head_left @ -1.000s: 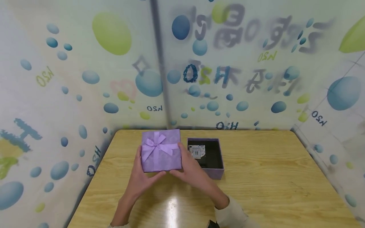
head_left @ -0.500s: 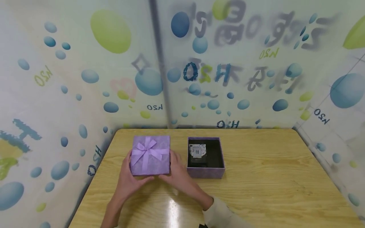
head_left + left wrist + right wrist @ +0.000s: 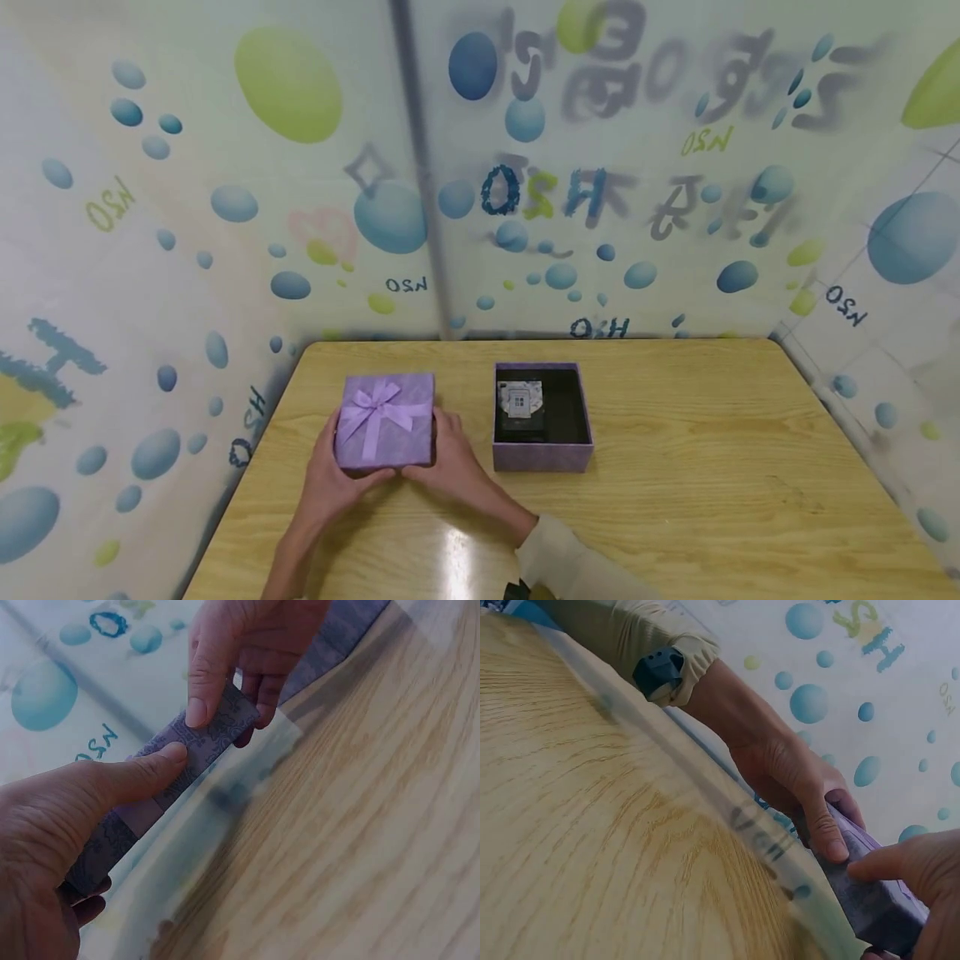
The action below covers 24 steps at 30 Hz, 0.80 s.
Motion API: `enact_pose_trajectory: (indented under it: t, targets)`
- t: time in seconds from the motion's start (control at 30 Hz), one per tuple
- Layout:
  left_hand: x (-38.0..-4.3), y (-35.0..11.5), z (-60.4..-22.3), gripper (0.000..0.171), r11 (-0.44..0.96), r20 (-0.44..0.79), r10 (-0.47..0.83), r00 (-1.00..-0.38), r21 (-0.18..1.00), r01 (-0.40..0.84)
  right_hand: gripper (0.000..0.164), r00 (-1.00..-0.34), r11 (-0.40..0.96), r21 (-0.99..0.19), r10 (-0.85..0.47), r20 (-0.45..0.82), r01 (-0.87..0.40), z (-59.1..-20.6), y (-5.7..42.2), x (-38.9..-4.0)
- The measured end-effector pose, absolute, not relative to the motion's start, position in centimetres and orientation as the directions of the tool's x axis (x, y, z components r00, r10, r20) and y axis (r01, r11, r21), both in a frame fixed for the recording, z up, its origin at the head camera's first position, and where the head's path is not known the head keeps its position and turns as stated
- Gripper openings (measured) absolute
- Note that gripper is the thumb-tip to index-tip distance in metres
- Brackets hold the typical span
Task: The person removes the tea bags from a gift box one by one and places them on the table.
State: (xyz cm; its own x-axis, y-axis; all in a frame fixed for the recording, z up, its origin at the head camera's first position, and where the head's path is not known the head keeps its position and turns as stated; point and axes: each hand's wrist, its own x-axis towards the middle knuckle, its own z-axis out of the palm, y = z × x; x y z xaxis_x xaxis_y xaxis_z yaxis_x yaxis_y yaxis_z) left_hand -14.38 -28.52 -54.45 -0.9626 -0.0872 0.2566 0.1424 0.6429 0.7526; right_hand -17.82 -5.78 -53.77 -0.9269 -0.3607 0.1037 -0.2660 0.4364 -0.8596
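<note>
The purple lid (image 3: 397,437) is between the left hand (image 3: 330,485) and right hand (image 3: 454,460), both clamped on its sides, left of the open box (image 3: 542,457). From my end I can't tell whether it touches the table (image 3: 712,467). I judge this step as placing the lid aside; next I'd want it level, then both hands loosened evenly.

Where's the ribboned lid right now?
Head view: the ribboned lid is left of the open box, held between the left hand and right hand.
</note>
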Motion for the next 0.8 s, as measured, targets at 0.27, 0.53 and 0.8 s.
enact_pose_trajectory:
  t: [0.27, 0.53, 0.8]
  targets:
    - [-14.9, -29.2, -55.0, 0.131, 0.673, 0.202, -0.077, -0.976, 0.733, 0.099, 0.101, -0.936, 0.424, -0.880, -0.347, 0.059, -0.213, -55.0, -6.4, -18.4]
    - [-15.2, -29.6, -55.7, 0.130, 0.721, 0.174, -0.089, -0.981, 0.690, 0.057, 0.100, -0.934, 0.497, -0.837, -0.354, 0.044, -0.228, -55.7, -6.8, -18.7]
    - [-15.2, -29.7, -56.4, 0.130, 0.732, 0.152, -0.108, -0.982, 0.681, 0.025, 0.102, -0.933, 0.509, -0.830, -0.359, 0.038, -0.229, -56.0, -7.2, -18.8]
